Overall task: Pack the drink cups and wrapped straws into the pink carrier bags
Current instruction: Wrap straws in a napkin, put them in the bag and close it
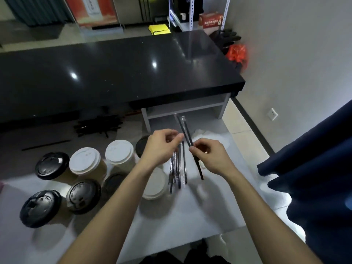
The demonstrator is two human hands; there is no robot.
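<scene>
I am viewing lidded paper drink cups (84, 164), black- and white-topped, standing grouped on the white table (190, 216) at near left. My left hand (160, 147) is pinching a hanging bundle of clear-wrapped black straws (178, 168); my right hand (209, 157) is pinching one wrapped black straw (187, 134), tilted up. Beyond, a glossy black counter (114, 73) is spanning the view.

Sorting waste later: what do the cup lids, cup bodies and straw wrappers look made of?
White lid and black lid: moulded plastic by the embossed detail, matte. Tan cup body: probably paper, dull surface. Wrapped straws gripped by left hand, one by right hand: clear glossy film, glinting.
</scene>
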